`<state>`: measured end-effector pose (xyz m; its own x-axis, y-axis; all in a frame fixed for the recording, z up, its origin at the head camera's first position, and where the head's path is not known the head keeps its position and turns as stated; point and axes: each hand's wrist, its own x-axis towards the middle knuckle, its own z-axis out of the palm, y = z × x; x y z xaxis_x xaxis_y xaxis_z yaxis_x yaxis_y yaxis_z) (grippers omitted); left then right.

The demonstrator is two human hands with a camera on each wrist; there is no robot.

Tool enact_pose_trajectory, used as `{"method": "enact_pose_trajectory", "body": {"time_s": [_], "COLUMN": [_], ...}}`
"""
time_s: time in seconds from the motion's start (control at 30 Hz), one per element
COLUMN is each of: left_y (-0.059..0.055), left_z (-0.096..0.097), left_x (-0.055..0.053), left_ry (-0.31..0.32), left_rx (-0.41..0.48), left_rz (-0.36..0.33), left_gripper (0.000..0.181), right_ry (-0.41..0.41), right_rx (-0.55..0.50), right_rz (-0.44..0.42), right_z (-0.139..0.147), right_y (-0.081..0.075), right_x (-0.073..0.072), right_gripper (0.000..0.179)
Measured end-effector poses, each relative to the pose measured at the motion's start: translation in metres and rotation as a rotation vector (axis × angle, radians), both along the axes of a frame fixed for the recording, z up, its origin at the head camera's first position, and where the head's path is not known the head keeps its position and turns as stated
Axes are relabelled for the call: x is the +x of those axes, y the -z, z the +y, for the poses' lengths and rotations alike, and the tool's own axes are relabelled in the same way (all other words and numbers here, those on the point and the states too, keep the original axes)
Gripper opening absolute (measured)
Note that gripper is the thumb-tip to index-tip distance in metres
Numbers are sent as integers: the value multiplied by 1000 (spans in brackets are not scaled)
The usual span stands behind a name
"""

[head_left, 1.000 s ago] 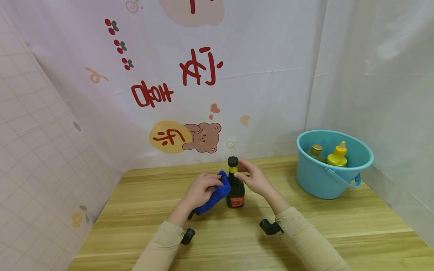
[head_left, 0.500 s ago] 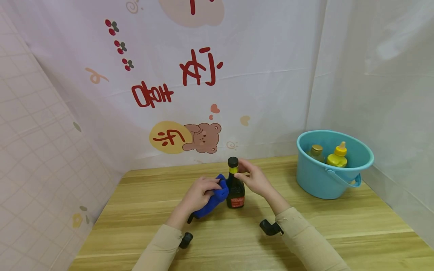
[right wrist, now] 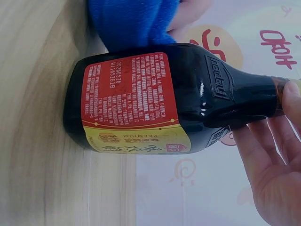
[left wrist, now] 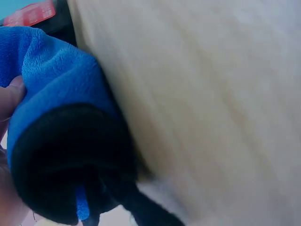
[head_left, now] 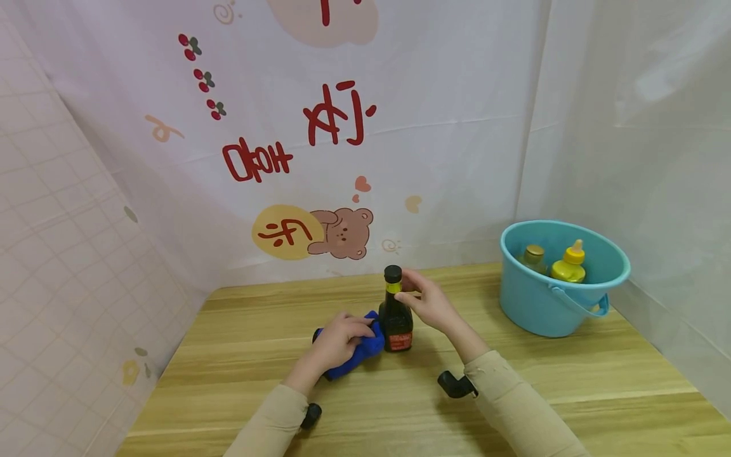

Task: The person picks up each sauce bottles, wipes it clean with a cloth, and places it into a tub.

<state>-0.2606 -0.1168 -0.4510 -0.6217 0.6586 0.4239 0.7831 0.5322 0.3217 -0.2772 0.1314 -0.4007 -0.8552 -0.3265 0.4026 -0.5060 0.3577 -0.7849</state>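
Observation:
A dark sauce bottle [head_left: 398, 324] with a black cap and a red and yellow label stands upright on the wooden table. My right hand [head_left: 425, 301] pinches its neck between thumb and fingers. At the bottle's left side, low down, my left hand [head_left: 337, 343] grips a blue cloth [head_left: 371, 343] with dark edging. The left wrist view shows the cloth [left wrist: 66, 70] bunched, its black-edged end hanging in front. In the right wrist view the cloth [right wrist: 134, 23] meets the side of the bottle [right wrist: 141, 101], and the right hand [right wrist: 273, 160] is at the neck.
A light blue bucket [head_left: 542, 311] stands at the back right, holding a yellow squeeze bottle [head_left: 569, 268] and a gold-capped bottle [head_left: 533, 257]. Behind the table [head_left: 388, 406] hangs a white printed curtain [head_left: 451, 158]. Black camera mounts [head_left: 455, 384] stick out near the sleeves.
My left hand has slid the cloth down along the bottle's side, toward its base. The right hand keeps its hold on the neck, and the bottle stays in place.

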Motion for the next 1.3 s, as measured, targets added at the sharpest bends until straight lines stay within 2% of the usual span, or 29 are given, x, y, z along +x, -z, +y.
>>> {"method": "enact_pose_trajectory", "body": {"time_s": [0.17,0.5,0.73,0.83,0.93,1.07,1.17,1.3], "left_y": [3,-1,-5,-6,-6,-8,-9,-12], "left_z": [4,12,15,14,10,3,-3,-9], "left_x": [-1,-4,-7,-6,-5,-2,0,1], "left_ry": [0,-18,-40,-41,-34,-32,-43,-65], "left_rx": [-57,-195,-276,-289,-279,-218,-156,-86], "left_rz": [19,17,-41,-43,-27,-21,-28,-44], "left_gripper": [28,30,30,28,27,29,31,30], "right_ry": [-1,9,3,-5,-11,6,65,182], "right_rx": [-7,-1,-15,-24,-47,-79,-64,-15], "right_rz": [-8,-21,-23,-8,-10,-20,1,50], "right_z": [0,-1,-1,-1,-2,-5,-8,-14], "right_y": [0,0,0,2,4,6,6,3], "right_x": [0,2,3,3,4,6,9,13], "right_gripper": [47,48,47,47,49,55,60,64]}}
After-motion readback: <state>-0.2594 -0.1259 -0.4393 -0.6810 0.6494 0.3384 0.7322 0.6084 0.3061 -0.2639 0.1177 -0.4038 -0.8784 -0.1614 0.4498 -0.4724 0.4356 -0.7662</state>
